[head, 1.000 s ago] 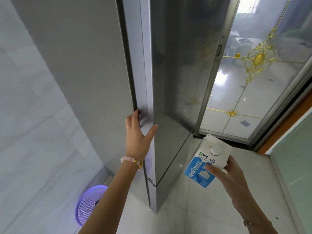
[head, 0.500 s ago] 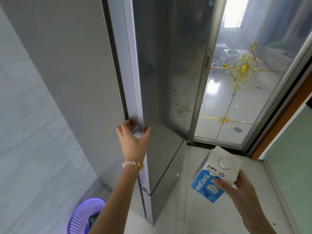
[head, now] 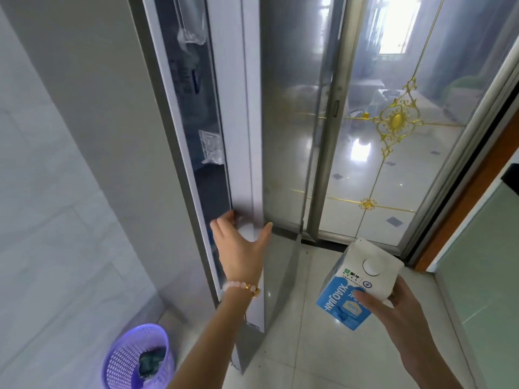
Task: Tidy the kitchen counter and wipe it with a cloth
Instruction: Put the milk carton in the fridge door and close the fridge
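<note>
A tall grey fridge fills the left and middle of the head view. Its upper door (head: pixel 283 113) stands ajar, and a narrow gap shows shelves with clear plastic bags (head: pixel 210 147) inside. My left hand (head: pixel 238 245) grips the door's left edge near its bottom, fingers curled behind it and thumb on the front. My right hand (head: pixel 393 304) holds a blue and white milk carton (head: pixel 356 284) with a round white cap, low and to the right of the door.
A purple plastic basket (head: pixel 137 357) with something dark inside stands on the floor at lower left by the white tiled wall (head: pixel 45 220). A sliding glass door (head: pixel 393 136) with gold ornaments closes the far side. A pale green panel (head: pixel 488 276) is at right.
The fridge door has swung open a little under my left hand, showing the shelves inside. The carton in my right hand has dropped slightly lower.
</note>
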